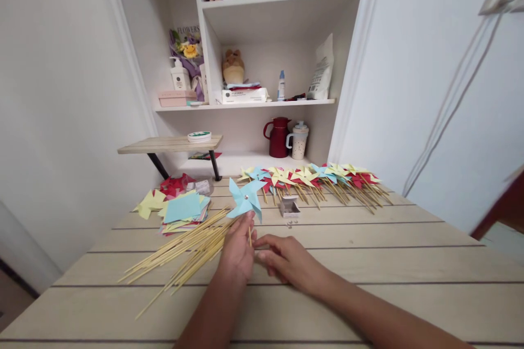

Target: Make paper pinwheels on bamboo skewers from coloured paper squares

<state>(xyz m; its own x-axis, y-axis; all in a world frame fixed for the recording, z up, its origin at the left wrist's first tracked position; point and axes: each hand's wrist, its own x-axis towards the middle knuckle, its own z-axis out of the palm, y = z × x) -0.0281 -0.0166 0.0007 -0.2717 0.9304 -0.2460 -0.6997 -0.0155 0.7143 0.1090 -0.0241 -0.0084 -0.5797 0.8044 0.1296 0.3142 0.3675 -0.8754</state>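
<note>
A light blue paper pinwheel [246,198] with a small shiny pin at its centre stands upright on a thin wooden stick [250,237]. My left hand [238,248] is closed around that stick just below the paper blades. Beside it, my right hand [289,262] has its fingers loosely bent, with thumb and index finger apart close to the left fingers; whether they touch the stick is hard to see. Loose bamboo sticks [184,248] lie in a bunch left of my left hand. A small open box [290,206] sits beyond my right hand, with several tiny metal pins [291,224] in front of it.
Finished pinwheels [305,176] lie in a row along the table's back right. Stacked coloured paper squares [184,210], a yellow folded piece [150,203] and red pieces [174,185] lie at left. A small raised shelf [164,144] stands behind them; a red jug [279,139] stands at the back.
</note>
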